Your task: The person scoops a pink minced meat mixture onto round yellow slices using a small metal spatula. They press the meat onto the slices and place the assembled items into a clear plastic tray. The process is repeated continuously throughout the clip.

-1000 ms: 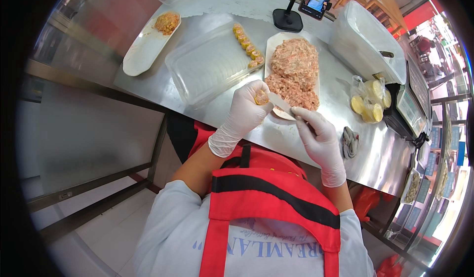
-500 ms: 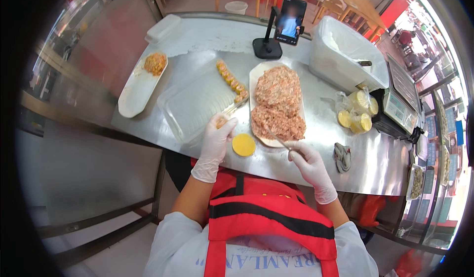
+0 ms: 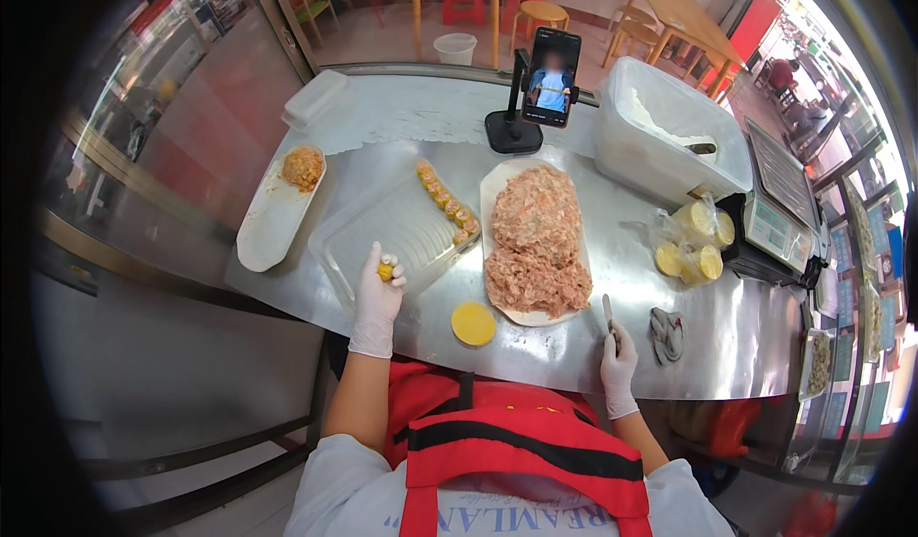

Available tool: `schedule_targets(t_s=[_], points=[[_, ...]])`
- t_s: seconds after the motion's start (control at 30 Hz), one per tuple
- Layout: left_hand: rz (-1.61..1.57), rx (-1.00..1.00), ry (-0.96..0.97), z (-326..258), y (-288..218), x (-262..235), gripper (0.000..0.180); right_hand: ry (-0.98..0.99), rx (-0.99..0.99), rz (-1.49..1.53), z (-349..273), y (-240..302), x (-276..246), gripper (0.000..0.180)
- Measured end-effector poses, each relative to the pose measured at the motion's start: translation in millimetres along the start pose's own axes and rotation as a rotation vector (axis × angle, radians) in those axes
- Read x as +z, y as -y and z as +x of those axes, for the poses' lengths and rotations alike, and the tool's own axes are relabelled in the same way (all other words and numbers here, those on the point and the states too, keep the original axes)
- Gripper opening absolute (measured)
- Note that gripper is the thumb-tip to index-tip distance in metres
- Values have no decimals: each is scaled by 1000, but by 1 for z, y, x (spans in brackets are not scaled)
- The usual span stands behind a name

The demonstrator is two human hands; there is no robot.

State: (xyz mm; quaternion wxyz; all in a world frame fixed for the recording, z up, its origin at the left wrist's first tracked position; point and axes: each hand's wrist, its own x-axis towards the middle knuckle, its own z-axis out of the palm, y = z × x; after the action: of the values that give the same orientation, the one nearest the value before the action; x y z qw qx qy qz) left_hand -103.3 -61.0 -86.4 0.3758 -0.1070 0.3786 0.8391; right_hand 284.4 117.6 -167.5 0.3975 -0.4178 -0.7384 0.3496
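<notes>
My left hand point(image 3: 378, 296), in a white glove, has its fingers curled round a small yellow-wrapped dumpling point(image 3: 385, 272) over the near left corner of a clear plastic tray point(image 3: 382, 202). A line of similar dumplings point(image 3: 444, 200) lies along that tray's right side. In my gloved right hand point(image 3: 620, 360) is a thin flat filling spatula point(image 3: 607, 309), tip pointing away from me, off the platter's near right corner. Pinkish minced meat point(image 3: 535, 214) is heaped in two mounds on the white platter point(image 3: 488, 185). Between my hands sits a round stack of yellow wrappers point(image 3: 473, 324).
A long white dish point(image 3: 273, 226) with orange filling point(image 3: 302, 169) stands at left. A phone point(image 3: 552, 76) on a stand point(image 3: 513, 132) is behind the platter. Rightward are a white-lined tub point(image 3: 660, 154), bagged wrappers point(image 3: 695, 241), a scale point(image 3: 776, 221) and a grey cloth point(image 3: 666, 334).
My left hand has moved left, away from the wrapper stack, with the dumpling in it. My right hand has drawn the spatula out of the meat and moved right. The view has tilted up.
</notes>
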Motion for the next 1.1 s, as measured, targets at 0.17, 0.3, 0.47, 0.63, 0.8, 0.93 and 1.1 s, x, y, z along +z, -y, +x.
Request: schedule_targets(t_s=[0.17, 0.3, 0.47, 0.63, 0.8, 0.93, 1.1], points=[[13, -43, -3, 9, 4, 20, 23, 38, -135, -121, 2, 10, 3, 28], [252, 33, 59, 26, 13, 14, 13, 83, -122, -174, 2, 14, 2, 29], [330, 48, 78, 54, 11, 11, 12, 106, -68, -167, 0, 13, 2, 28], [350, 149, 65, 88, 4, 17, 23, 87, -110, -157, 0, 11, 3, 29], [961, 292, 113, 102, 4, 25, 31, 101, -74, -156, -2, 9, 2, 30], [1468, 556, 209, 105, 18, 17, 30, 95, -97, -161, 1, 11, 4, 29], [1480, 422, 270, 99, 31, 16, 32, 138, -25, -154, 2, 19, 2, 28]])
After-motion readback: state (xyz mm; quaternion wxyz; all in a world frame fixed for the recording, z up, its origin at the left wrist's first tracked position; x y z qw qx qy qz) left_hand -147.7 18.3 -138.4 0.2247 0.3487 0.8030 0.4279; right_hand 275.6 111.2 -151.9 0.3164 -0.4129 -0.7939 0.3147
